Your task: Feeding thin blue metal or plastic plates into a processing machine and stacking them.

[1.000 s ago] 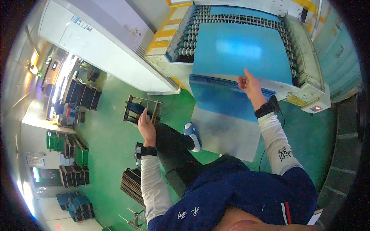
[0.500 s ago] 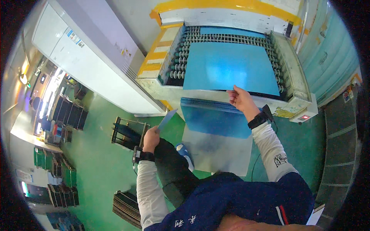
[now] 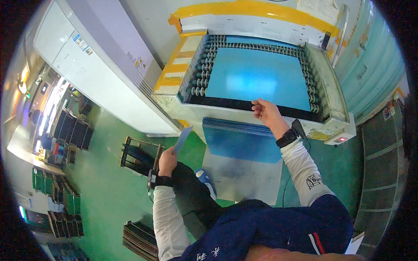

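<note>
My left hand (image 3: 167,162) is closed around the lower end of a narrow, flat blue piece (image 3: 183,138), tilted up above the floor. A large glossy blue sheet (image 3: 261,78) lies flat on the rollers (image 3: 199,82) of a conveyor machine in front of me. My right hand (image 3: 267,115) is at the sheet's near edge, fingers loosely curled and apart, holding nothing I can see. Below it, a stack of blue sheets (image 3: 241,141) leans against the machine's front, standing on a pale grey board (image 3: 244,178).
Farther in on the rollers, another blue sheet (image 3: 261,41) shows partly. A tall white cabinet (image 3: 104,82) stands at the left. A small rack (image 3: 141,156) and a stack of dark panels (image 3: 141,239) stand on the green floor. Dark panels (image 3: 383,161) line the right side.
The large blue sheet has moved farther onto the rollers, baring a dark strip at the front. My right hand has come slightly lower and left. The left hand still holds its blue piece.
</note>
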Available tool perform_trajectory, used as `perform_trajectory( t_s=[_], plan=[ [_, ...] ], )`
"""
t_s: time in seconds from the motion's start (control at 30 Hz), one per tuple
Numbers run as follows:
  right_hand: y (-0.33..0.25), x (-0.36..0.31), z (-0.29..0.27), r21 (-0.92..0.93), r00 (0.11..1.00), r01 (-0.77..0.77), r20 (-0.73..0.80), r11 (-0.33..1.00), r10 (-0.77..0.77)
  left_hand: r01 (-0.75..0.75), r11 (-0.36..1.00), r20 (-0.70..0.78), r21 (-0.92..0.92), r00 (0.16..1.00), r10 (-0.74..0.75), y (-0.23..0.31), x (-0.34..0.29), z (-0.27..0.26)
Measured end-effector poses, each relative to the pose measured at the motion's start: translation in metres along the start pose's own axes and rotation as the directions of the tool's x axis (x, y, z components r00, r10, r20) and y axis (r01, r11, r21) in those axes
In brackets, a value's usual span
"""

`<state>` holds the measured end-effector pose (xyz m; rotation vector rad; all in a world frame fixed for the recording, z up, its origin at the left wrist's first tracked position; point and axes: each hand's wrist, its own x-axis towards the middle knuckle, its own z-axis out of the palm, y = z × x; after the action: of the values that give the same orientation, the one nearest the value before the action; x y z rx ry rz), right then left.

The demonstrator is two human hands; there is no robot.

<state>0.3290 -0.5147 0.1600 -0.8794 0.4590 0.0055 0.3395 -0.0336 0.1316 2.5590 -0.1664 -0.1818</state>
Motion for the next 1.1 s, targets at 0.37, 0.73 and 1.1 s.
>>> perform_trajectory(
  t_s=[0.37, 0.73, 1.1],
  plan=[
    [0.083, -0.039, -0.013, -0.837, 0.900, 0.382, 0.239, 0.393, -0.366, -0.076, 0.997, 0.021, 0.014, 0.997, 0.076, -0.030, 0.012, 0.013],
    [0.112, -0.065, -0.039, -0.915, 0.821, 0.348, 0.403, -0.205, -0.404, -0.025, 0.999, 0.066, 0.024, 0.998, 0.023, -0.013, 0.004, 0.007],
    [0.116, -0.066, -0.039, -0.896, 0.756, 0.380, 0.443, -0.229, -0.482, -0.005, 0.999, 0.098, -0.043, 0.995, 0.009, -0.011, -0.009, 0.004]
  ],
)
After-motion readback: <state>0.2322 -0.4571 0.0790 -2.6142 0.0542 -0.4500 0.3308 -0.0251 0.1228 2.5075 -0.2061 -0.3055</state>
